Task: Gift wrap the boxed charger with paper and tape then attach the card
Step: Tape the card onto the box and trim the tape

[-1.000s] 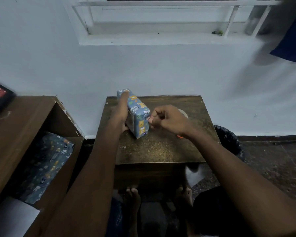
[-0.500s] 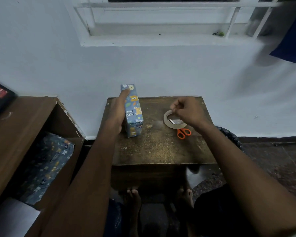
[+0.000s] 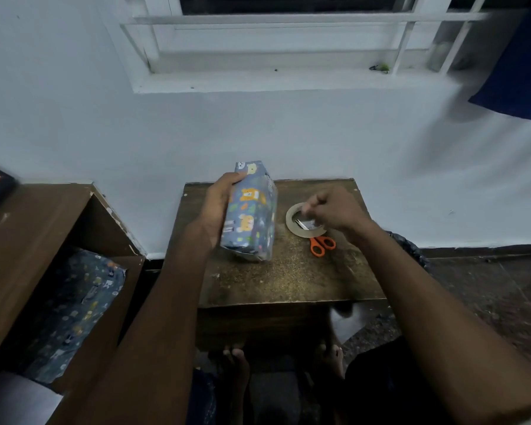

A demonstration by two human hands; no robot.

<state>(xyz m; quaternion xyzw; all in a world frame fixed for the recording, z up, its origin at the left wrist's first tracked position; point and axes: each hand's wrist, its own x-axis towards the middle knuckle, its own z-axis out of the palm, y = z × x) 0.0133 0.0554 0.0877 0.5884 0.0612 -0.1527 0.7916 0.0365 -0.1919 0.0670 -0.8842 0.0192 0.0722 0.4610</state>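
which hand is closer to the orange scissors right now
Right. The right hand hovers over the tape roll just above the scissors; the left hand grips the wrapped box, farther left.

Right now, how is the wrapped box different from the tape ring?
The blue cartoon-print wrapped box stands tall and tilted, held in the left hand; the beige flat tape ring lies flat on the brown wooden table. The box is a colourful block; the ring is plain and round with a hole. The right hand reaches over the ring. Both are above the same table.
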